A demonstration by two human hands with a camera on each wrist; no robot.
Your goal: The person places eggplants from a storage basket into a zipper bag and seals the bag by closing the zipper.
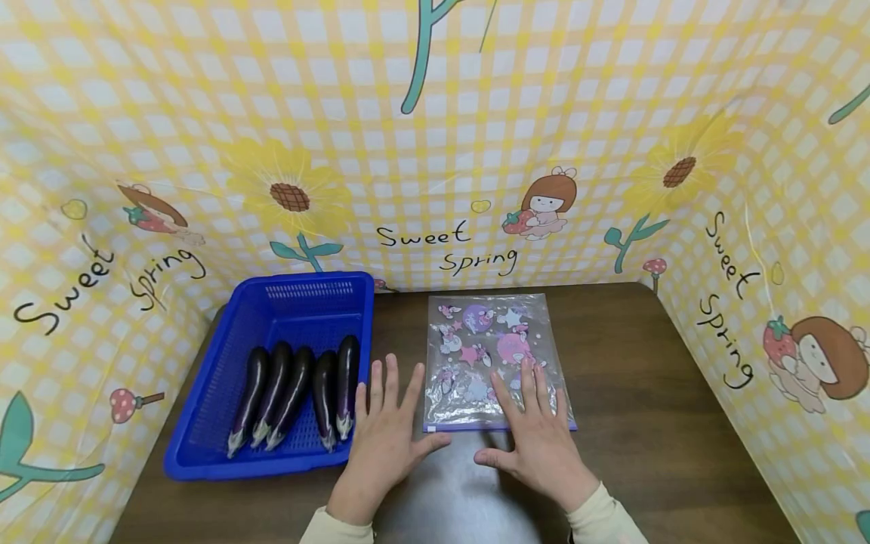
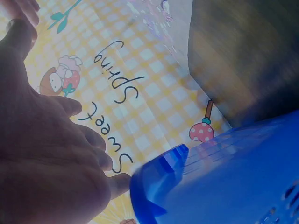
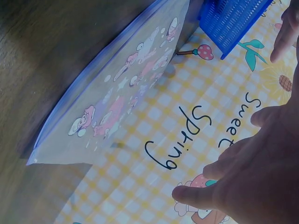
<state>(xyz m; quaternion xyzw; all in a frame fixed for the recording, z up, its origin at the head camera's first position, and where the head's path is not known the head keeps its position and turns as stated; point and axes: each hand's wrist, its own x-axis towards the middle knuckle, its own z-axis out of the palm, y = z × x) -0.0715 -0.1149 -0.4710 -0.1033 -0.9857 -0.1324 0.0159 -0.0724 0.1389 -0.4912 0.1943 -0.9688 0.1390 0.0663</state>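
As my left grip [image 1: 389, 442] is spread wide by the near right corner of the rectangular blue plastic basket [image 1: 258, 470], touching or not I can't tell, my right grip [image 1: 540, 446] is fanned out too, fingers straight, thumb apart! Seen from the head, those right fingertips overlap a flat, clear plastic bag [image 1: 495, 344] printed with pink and purple cartoon shapes (the right wrist view shows a gap between us). It's lying on the dark brown wooden worktop [image 1: 632, 393], right of the basket, purple zip strip towards me! And inside the basket, five long, glossy, dark purple eggplants [image 1: 294, 393], stalk ends facing me! Behind, yellow-and-white checked cloth [image 1: 340, 113] reads "Sweet Spring".
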